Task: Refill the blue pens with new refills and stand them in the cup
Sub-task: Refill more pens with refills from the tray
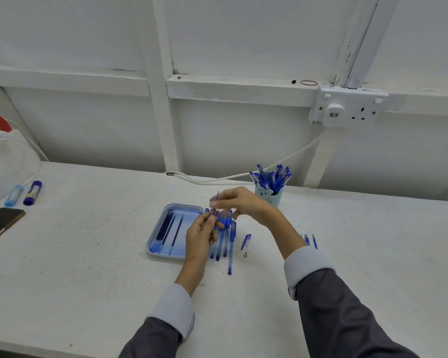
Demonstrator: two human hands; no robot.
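Observation:
My left hand (201,235) holds a blue pen barrel (213,212) upright above the table. My right hand (239,202) pinches a thin refill (217,197) just above that barrel; the join between them is blurred. Under my hands lie several blue pens (229,244) in a loose row. A light blue tray (163,254) to their left holds several dark refills (170,228). The pale blue cup (268,196) behind my right hand is full of standing blue pens. A pen cap (246,241) and a small metal tip (245,254) lie right of the row.
Several used refills (308,240) lie by my right wrist. Two glue sticks (23,193) and a phone (0,223) sit at the table's left. A white cable (243,174) runs along the back edge to a wall socket (347,109).

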